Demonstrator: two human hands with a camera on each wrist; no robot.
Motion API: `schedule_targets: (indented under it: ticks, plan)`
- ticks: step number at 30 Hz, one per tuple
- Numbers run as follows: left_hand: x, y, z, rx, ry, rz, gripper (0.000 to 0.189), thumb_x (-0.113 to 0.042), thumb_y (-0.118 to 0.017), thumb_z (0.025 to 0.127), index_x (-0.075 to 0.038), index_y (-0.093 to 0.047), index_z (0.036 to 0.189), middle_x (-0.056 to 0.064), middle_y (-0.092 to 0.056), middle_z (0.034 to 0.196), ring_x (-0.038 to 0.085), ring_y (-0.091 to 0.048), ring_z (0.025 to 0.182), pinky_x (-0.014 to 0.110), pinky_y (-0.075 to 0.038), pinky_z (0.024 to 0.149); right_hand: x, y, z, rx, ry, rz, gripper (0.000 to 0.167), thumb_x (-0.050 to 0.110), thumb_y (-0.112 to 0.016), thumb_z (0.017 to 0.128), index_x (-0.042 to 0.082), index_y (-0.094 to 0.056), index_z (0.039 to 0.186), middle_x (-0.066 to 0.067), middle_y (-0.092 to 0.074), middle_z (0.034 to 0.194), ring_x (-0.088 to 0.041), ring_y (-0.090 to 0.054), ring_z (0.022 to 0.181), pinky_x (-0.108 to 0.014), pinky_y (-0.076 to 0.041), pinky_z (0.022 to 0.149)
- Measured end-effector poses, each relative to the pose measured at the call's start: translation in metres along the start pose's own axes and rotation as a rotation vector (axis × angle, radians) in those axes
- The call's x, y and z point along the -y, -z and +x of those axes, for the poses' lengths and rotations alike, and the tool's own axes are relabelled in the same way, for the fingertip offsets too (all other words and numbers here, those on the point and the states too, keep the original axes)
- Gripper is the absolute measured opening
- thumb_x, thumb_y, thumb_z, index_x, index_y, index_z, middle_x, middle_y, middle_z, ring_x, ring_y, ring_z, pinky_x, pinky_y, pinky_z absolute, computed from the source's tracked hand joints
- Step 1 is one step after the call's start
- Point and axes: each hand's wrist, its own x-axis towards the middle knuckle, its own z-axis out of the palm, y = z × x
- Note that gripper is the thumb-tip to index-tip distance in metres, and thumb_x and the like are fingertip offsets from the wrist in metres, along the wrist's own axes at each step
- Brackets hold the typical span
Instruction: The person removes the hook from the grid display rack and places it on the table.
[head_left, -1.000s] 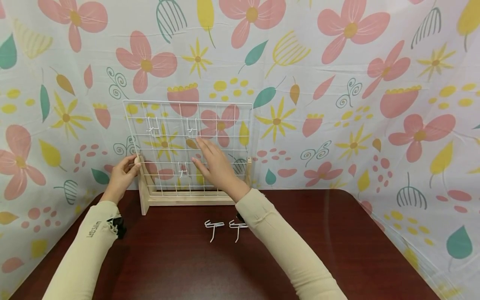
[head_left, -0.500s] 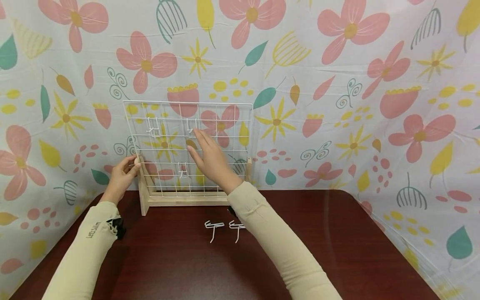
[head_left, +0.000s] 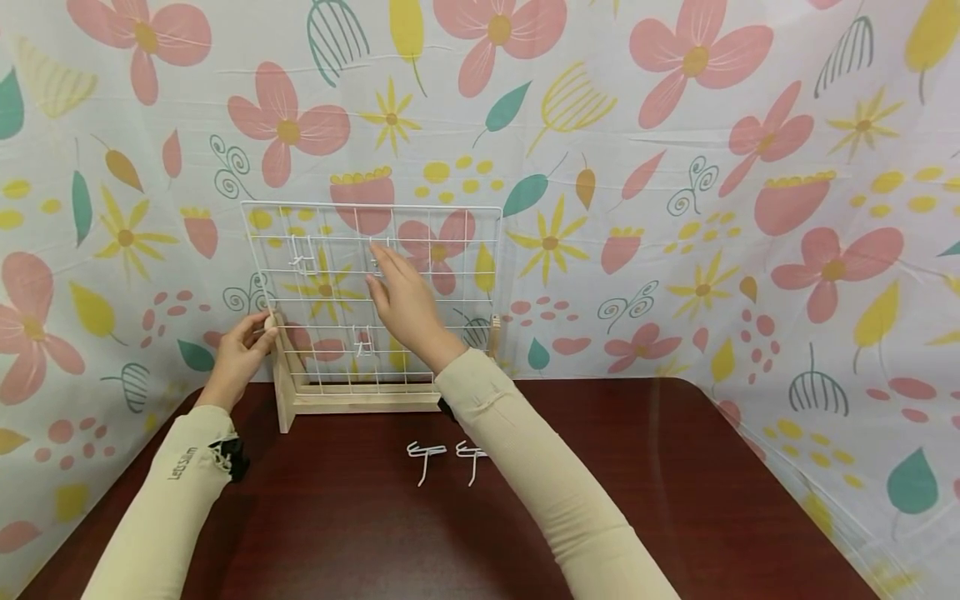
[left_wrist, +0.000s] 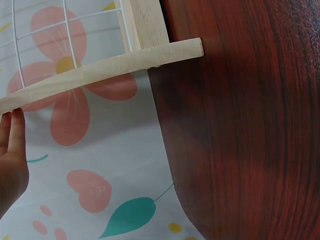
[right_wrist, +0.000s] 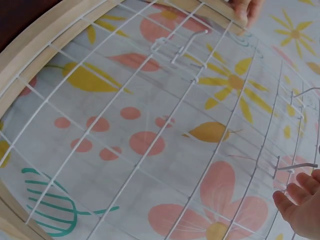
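Observation:
A white wire grid (head_left: 450,207) stands upright in a pale wooden stand (head_left: 283,387). At the top of the stand's left post, my left hand (head_left: 238,360) pinches the wood between thumb and fingers; the left wrist view shows fingertips against the post's edge. My right hand (head_left: 408,307) is raised before the grid's upper middle, fingers fairly straight. Its fingertips are right by a white wire hook (right_wrist: 295,166), largely covered by the hand in the head view. A second hook (head_left: 302,260) hangs at the upper left, and a third (head_left: 363,341) lower down.
Two loose white hooks lie on the dark red-brown table (head_left: 337,517): one hook (head_left: 426,452) to the left, the other (head_left: 469,452) partly behind the right sleeve (head_left: 540,475). A flower-patterned curtain (head_left: 570,275) hangs behind and at both sides.
My right hand has moved left and slightly up along the grid, coming over the upper middle hook. The left hand stays on the post. The head view has shifted slightly.

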Motion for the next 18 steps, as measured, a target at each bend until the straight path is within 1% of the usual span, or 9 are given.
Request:
schedule_targets:
  ticks: [7,13,18]
  plan:
    - [0.0019,-0.0002,-0.0017,0.005,-0.016,-0.014,0.049,-0.022,-0.049,0.102,0.005,-0.040,0.142,0.028,-0.046,0.134,-0.006,-0.045,0.103,0.005,-0.044,0.076,-0.0020,-0.0037,-0.0010,0.011,-0.008,0.044,0.044,0.016,-0.049,0.102,0.002,-0.044,0.143,-0.014,-0.047,0.143,-0.025,-0.042,0.133,-0.028,-0.031,0.111]
    - [0.0036,-0.0007,-0.0021,-0.002,-0.018,-0.017,0.049,-0.022,-0.050,0.101,0.005,-0.040,0.141,0.029,-0.046,0.133,-0.008,-0.044,0.102,0.004,-0.044,0.076,-0.0041,-0.0066,-0.0018,0.036,-0.056,0.071,0.044,0.016,-0.050,0.102,0.003,-0.044,0.143,-0.011,-0.046,0.144,-0.023,-0.042,0.134,-0.027,-0.033,0.110]
    - [0.0028,-0.0011,-0.0004,-0.010,-0.019,-0.015,0.049,-0.023,-0.050,0.101,0.005,-0.041,0.141,0.027,-0.046,0.132,-0.008,-0.044,0.102,0.005,-0.044,0.076,-0.0068,-0.0083,0.0008,0.011,-0.090,0.110,0.043,0.016,-0.052,0.101,0.004,-0.047,0.142,-0.010,-0.049,0.142,-0.021,-0.044,0.132,-0.025,-0.032,0.110]
